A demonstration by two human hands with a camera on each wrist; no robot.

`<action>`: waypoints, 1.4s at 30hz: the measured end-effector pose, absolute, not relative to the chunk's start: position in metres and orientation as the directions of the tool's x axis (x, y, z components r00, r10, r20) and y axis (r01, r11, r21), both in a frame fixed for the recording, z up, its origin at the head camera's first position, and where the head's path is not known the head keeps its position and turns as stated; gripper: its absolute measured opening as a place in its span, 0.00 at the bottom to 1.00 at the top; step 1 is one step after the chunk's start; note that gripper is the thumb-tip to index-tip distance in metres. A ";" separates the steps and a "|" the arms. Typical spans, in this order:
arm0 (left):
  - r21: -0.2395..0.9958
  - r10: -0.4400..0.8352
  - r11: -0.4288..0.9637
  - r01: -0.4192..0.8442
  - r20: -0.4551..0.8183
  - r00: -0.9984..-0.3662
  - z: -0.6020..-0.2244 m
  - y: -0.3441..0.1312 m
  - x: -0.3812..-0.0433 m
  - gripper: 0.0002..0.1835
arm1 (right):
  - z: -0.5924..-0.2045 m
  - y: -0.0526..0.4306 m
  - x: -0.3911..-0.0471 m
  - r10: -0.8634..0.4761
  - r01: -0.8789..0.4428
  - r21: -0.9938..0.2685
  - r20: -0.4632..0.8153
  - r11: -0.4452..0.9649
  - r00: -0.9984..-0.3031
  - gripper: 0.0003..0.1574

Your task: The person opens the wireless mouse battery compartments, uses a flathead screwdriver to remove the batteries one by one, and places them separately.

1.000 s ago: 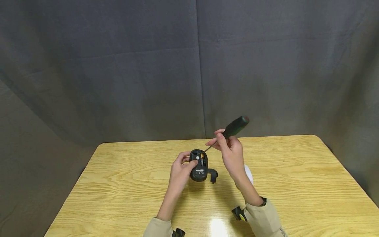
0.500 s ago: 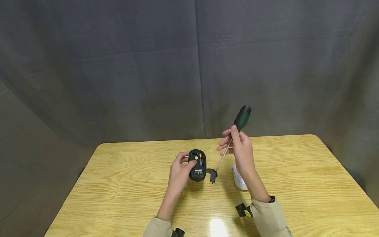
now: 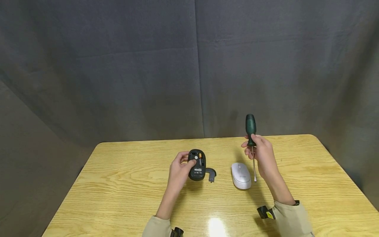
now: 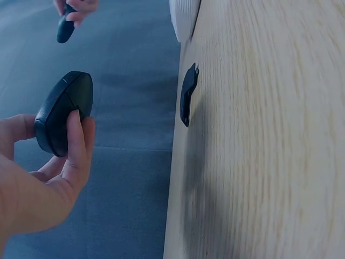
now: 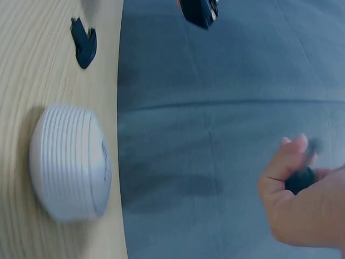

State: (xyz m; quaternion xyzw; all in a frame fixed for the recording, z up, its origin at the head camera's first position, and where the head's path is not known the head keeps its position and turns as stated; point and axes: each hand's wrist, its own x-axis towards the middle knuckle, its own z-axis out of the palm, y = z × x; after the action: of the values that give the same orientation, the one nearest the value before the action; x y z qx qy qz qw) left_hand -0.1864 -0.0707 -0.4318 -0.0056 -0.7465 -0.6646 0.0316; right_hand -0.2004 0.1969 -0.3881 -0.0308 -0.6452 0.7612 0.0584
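Observation:
My left hand (image 3: 179, 169) holds a black computer mouse (image 3: 197, 172) above the table, its underside toward me and the thumb across it. The mouse's battery bay is uncovered, and a battery (image 3: 200, 156) with an orange end shows inside. In the left wrist view the fingers wrap the edges of the mouse (image 4: 63, 113). Farther right, my right hand (image 3: 263, 153) grips a screwdriver (image 3: 250, 126) with a dark green handle, its shaft pointing down. The black battery cover (image 3: 211, 174) lies on the table just right of the black mouse.
A white mouse (image 3: 241, 175) rests on the wood-grain table (image 3: 124, 184), left of the screwdriver's tip. Behind the table's far edge hangs a dark grey curtain (image 3: 142, 82). Wrist cameras (image 3: 262, 212) jut out at the sleeves.
The right hand has moved the screwdriver away from the black mouse's battery bay, to the right, and its shaft now points down. The white mouse has come into full view. My left hand barely moved.

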 end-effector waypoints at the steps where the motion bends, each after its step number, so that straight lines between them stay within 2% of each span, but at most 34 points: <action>1: 0.992 -0.032 0.114 0.051 0.055 -0.998 -0.432 -0.071 -0.186 0.24 | -0.389 0.201 -0.200 0.120 -0.035 -0.985 0.015 -0.171 -0.993 0.18; 7: 0.993 -0.032 0.109 0.046 0.050 -0.998 -0.431 -0.071 -0.184 0.24 | -0.393 0.221 -0.199 0.045 0.032 -0.964 -0.046 -0.265 -0.998 0.13; 14: 0.993 -0.034 0.112 0.045 0.049 -0.998 -0.430 -0.071 -0.185 0.24 | -0.396 0.231 -0.201 0.018 0.062 -0.918 -0.075 -0.393 -0.997 0.16; 19: 0.993 -0.026 0.107 0.049 0.052 -0.998 -0.429 -0.071 -0.185 0.24 | -0.396 0.236 -0.201 0.026 0.070 -0.913 -0.088 -0.402 -0.996 0.07; 23: 0.993 -0.018 0.104 0.057 0.059 -0.998 -0.430 -0.071 -0.186 0.25 | -0.397 0.238 -0.201 0.023 0.053 -0.922 -0.067 -0.383 -0.997 0.10; 28: 0.993 -0.016 0.103 0.058 0.060 -0.998 -0.432 -0.072 -0.187 0.25 | -0.398 0.240 -0.202 -0.003 0.049 -0.901 -0.053 -0.430 -0.999 0.03; 36: 0.993 -0.015 0.102 0.058 0.059 -0.998 -0.433 -0.073 -0.186 0.25 | -0.400 0.247 -0.204 -0.054 0.036 -0.841 -0.008 -0.540 -0.999 0.05; 42: 0.994 -0.012 0.094 0.058 0.060 -0.998 -0.434 -0.073 -0.187 0.25 | -0.400 0.251 -0.206 -0.018 0.016 -0.872 -0.008 -0.490 -1.000 0.04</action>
State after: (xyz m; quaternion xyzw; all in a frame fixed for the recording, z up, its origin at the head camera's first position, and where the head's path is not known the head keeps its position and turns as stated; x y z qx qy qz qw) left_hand -0.1866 -0.0734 -0.4336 -0.0156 -0.7392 -0.6728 0.0261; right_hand -0.2055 0.2506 -0.3995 0.0012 -0.5050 0.8631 -0.0097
